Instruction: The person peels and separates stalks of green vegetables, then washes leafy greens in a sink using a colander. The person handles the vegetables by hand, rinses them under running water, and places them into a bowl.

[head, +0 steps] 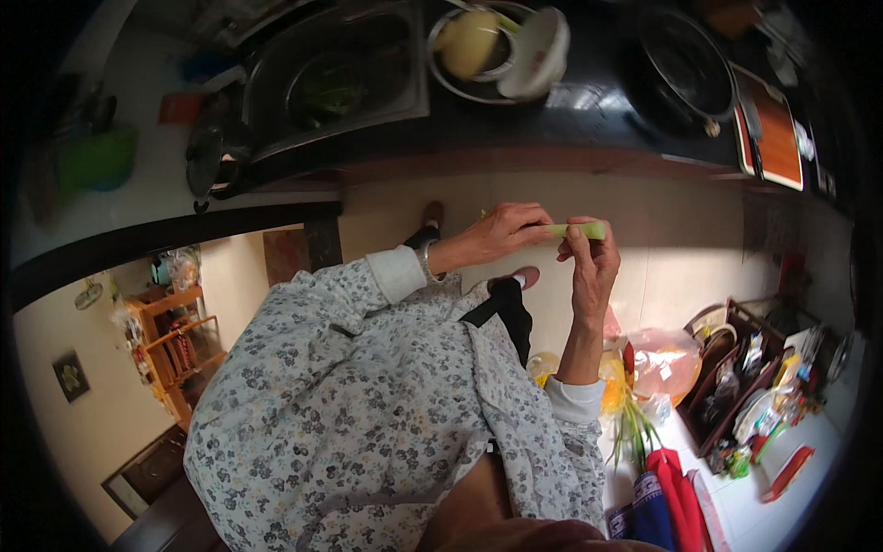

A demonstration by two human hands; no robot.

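Note:
A short, pale green vegetable stalk (585,230) is held between my two hands, above the floor in front of the kitchen counter. My left hand (509,229) has its fingers closed around the stalk's left end, most of which is hidden under them. Near the right end, my right hand (593,259) pinches the stalk between thumb and fingers. A little green bit (484,213) shows behind the left hand's knuckles; I cannot tell whether it is part of the same stalk. Around the left wrist is a bracelet (426,261).
The dark counter (510,131) runs ahead, with a sink (407,83) holding greens (328,96). A metal basin (441,72) carries a yellowish object (465,43) and a white bowl (541,58). Rightward are a round pan or lid (690,62), knife (749,114) and cutting board (779,138).

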